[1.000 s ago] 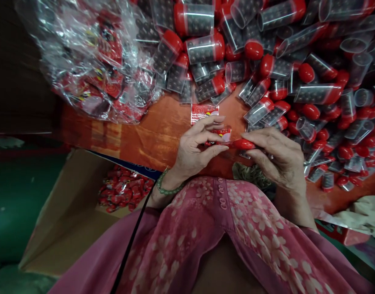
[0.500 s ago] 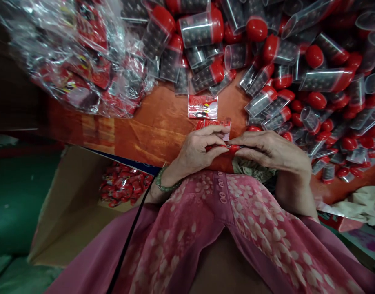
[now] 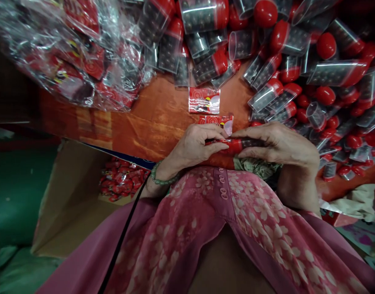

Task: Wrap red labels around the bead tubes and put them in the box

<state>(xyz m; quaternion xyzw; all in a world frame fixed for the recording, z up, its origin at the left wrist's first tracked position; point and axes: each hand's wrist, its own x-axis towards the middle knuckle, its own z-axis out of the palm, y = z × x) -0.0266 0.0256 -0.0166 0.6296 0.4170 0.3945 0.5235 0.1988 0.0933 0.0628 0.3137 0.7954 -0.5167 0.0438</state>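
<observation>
Just in front of my body, my left hand point(image 3: 193, 146) is closed, thumb and fingers pinching a shiny red wrapper point(image 3: 217, 141) seen nearly edge-on. From the other side, my right hand point(image 3: 279, 143) grips a clear tube of dark beads point(image 3: 251, 143) between thumb and fingers. The tube lies sideways, its red cap point(image 3: 234, 145) pointing left and meeting the wrapper; I cannot tell how far it is inside. A flat red printed wrapper point(image 3: 216, 120) lies partly under my left fingers, and another red printed wrapper point(image 3: 204, 100) rests just beyond.
Many red-capped bead tubes point(image 3: 337, 73) are heaped across the back and right. A clear bag of red wrappers point(image 3: 92, 61) sits back left on the orange tabletop point(image 3: 138, 134). Below left stands a cardboard box point(image 3: 71, 204) with red wrapped pieces point(image 3: 123, 179).
My right hand has shifted slightly right, and more of the bead tube and its red cap now shows between my hands. The left hand keeps its pinch. The view has moved a little.
</observation>
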